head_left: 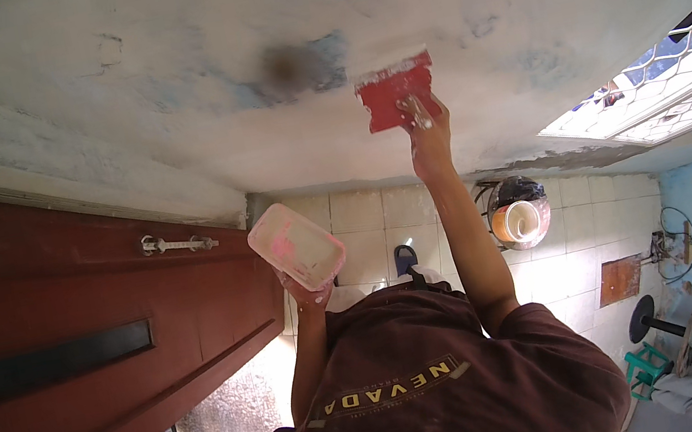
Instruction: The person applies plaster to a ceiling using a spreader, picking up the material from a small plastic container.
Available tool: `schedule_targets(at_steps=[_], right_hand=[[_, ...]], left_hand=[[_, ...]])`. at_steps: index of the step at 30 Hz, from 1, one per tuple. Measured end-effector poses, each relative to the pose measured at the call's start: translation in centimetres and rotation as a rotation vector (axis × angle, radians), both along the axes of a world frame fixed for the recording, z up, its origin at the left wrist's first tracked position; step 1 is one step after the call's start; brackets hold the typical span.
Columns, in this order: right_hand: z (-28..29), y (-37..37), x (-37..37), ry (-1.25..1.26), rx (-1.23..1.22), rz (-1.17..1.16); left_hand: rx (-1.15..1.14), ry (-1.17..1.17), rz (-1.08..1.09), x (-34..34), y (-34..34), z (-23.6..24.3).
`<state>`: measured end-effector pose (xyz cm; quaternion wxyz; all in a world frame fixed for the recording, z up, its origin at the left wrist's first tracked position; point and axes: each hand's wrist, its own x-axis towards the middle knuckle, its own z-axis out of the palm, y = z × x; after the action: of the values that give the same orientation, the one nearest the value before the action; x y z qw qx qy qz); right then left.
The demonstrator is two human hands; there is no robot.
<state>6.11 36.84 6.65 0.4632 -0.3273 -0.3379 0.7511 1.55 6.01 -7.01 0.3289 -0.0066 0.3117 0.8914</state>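
My right hand (429,132) reaches up to the wall, closed on a red putty spreader (382,106). White paste coats the spreader's far edge, which is at the wall; whether it touches is hard to tell. Pale putty covers most of the wall (156,83), with bluish patches showing through. Lower and to the left, my left hand (309,295) grips a shallow, pinkish plastic tub (342,263) from below and behind. A layer of whitish putty (299,238) with pink smears lies inside it.
A dark red door (83,299) with a bolt (180,243) stands at left. To the right, a bucket (521,224) rests on a stand above the tiled floor (573,245). Farther right are a meshed window (648,93), a green stool (646,368) and a cable (688,239).
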Motion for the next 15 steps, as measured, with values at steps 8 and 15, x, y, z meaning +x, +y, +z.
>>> schedule_targets(at_steps=[8, 15], right_hand=[[-4.3, -3.5, 1.6, -0.083, 0.145, 0.108], [1.5, -5.4, -1.7, -0.615, 0.713, -0.346]], left_hand=[[0.348, -0.337, -0.222, -7.5, -2.1, -3.0], [0.317, -0.414, -0.331, -13.3, -2.1, -0.9]])
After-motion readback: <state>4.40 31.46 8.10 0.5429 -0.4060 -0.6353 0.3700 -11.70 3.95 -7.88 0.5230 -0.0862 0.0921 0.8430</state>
